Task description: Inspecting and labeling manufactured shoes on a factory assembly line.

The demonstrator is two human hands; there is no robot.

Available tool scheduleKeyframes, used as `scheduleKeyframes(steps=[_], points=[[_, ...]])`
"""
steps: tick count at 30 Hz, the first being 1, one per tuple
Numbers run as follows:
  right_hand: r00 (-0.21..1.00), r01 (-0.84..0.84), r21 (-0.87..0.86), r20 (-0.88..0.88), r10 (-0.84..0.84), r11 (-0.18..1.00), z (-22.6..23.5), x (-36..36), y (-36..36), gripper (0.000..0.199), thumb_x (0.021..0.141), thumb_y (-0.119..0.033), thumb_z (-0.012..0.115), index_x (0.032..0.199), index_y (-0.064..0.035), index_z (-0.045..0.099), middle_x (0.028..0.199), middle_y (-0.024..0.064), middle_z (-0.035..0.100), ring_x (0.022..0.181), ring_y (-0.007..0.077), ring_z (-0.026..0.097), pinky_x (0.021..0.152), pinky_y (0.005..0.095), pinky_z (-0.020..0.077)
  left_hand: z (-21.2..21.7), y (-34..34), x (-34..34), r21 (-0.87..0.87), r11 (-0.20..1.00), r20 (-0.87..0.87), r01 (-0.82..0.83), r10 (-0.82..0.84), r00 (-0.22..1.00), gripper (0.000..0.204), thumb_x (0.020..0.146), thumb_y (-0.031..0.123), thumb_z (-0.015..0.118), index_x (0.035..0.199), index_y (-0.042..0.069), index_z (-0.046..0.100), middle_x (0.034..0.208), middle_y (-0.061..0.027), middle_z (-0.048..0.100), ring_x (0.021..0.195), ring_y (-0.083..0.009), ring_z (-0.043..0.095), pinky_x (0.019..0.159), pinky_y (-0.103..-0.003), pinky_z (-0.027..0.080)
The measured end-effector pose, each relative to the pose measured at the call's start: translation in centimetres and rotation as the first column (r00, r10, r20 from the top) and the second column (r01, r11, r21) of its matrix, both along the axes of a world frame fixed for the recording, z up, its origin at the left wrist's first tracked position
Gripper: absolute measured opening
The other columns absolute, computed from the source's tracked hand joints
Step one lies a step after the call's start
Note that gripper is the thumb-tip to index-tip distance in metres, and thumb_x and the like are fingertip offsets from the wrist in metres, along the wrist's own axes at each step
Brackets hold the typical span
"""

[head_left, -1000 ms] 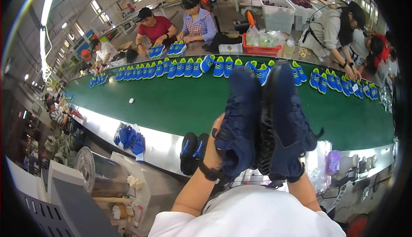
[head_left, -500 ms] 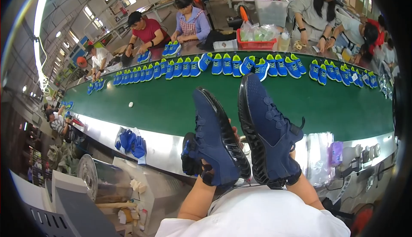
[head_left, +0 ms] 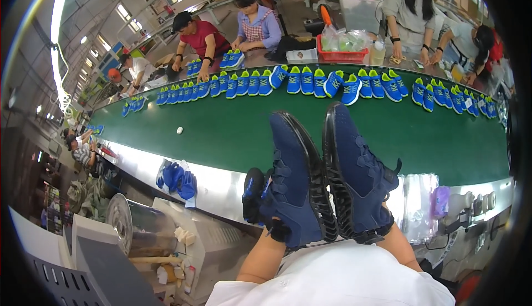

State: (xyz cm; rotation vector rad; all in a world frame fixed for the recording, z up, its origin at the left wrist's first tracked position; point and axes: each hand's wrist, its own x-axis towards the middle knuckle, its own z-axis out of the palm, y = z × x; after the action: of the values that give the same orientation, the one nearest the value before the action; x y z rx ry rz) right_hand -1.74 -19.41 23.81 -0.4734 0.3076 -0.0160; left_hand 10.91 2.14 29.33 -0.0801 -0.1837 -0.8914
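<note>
My left hand (head_left: 275,218) holds a navy lace-up sneaker (head_left: 300,187) with a black ridged sole, its toe pointing up and away from me. In my right hand (head_left: 386,198) is a matching navy sneaker (head_left: 354,176), a dark loop sticking out at its right side. The two soles face each other and meet toward the heels, with a narrow gap at the toes. Most of both hands is hidden behind the shoes; the fingers do not show. Just left of the pair is a dark item with blue marks (head_left: 254,195), partly covered.
Beyond lies a green belt (head_left: 238,134) with a row of blue sneakers (head_left: 293,80) along its far side. Several co-workers handle items there. Blue pieces (head_left: 177,180) and a purple packet (head_left: 441,202) lie on the metal ledge (head_left: 219,191). A grey machine (head_left: 105,261) stands lower left.
The two navy sneakers have come closer together, narrowing the gap between their soles. The whole view has shifted slightly. A co-worker in red now reaches toward the row of blue sneakers.
</note>
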Motion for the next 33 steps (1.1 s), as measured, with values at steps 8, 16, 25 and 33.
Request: scheduleKeyframes(steps=[8, 16, 25, 33], points=[[1.0, -0.027, -0.049, 0.007, 0.027, 0.998, -0.4, -1.2, -0.8, 0.052, 0.084, -0.037, 0.06, 0.121, -0.0001, 0.052, 0.113, 0.0147, 0.06, 0.097, 0.0234, 0.061, 0.083, 0.0316, 0.0522, -3.7, 0.1, 1.4, -0.081, 0.995, 0.067, -0.066, 0.071, 0.995, 0.053, 0.098, 0.03, 0.036, 0.139, -0.002, 0.026, 0.129, -0.0184, 0.049, 0.091, -0.0252, 0.063, 0.074, -0.035, 0.057], [0.999, -0.029, -0.067, -0.021, 0.027, 0.997, -0.4, -2.0, -1.2, 0.052, 0.085, -0.036, 0.06, 0.121, -0.0002, 0.052, 0.113, 0.0146, 0.06, 0.097, 0.0231, 0.061, 0.083, 0.0314, 0.052, -4.4, 0.1, 1.7, 0.097, 0.995, -0.026, 0.036, -0.034, 0.999, 0.052, 0.098, 0.033, 0.033, 0.137, -0.001, 0.03, 0.13, -0.0175, 0.048, 0.095, -0.0263, 0.062, 0.078, -0.036, 0.055], [0.998, -0.016, -0.061, -0.062, 0.012, 0.998, -0.1, -1.9, -0.8, 0.051, 0.085, -0.036, 0.06, 0.121, -0.0003, 0.052, 0.113, 0.0144, 0.06, 0.097, 0.0227, 0.061, 0.083, 0.0312, 0.0519, -3.1, 0.9, 0.8, 0.189, 0.982, -0.046, 0.026, -0.018, 0.999, 0.051, 0.098, 0.033, 0.032, 0.137, -0.001, 0.031, 0.13, -0.0174, 0.048, 0.096, -0.0265, 0.062, 0.08, -0.036, 0.055], [0.996, -0.009, -0.08, -0.086, 0.002, 0.997, 0.1, -2.6, -0.7, 0.05, 0.086, -0.035, 0.059, 0.121, -0.0003, 0.052, 0.113, 0.0143, 0.06, 0.097, 0.0224, 0.061, 0.083, 0.0309, 0.0518, -2.1, 1.2, 0.1, 0.248, 0.969, -0.047, 0.014, -0.003, 0.999, 0.051, 0.098, 0.033, 0.032, 0.136, -0.001, 0.032, 0.13, -0.0173, 0.048, 0.097, -0.0267, 0.061, 0.081, -0.037, 0.054]])
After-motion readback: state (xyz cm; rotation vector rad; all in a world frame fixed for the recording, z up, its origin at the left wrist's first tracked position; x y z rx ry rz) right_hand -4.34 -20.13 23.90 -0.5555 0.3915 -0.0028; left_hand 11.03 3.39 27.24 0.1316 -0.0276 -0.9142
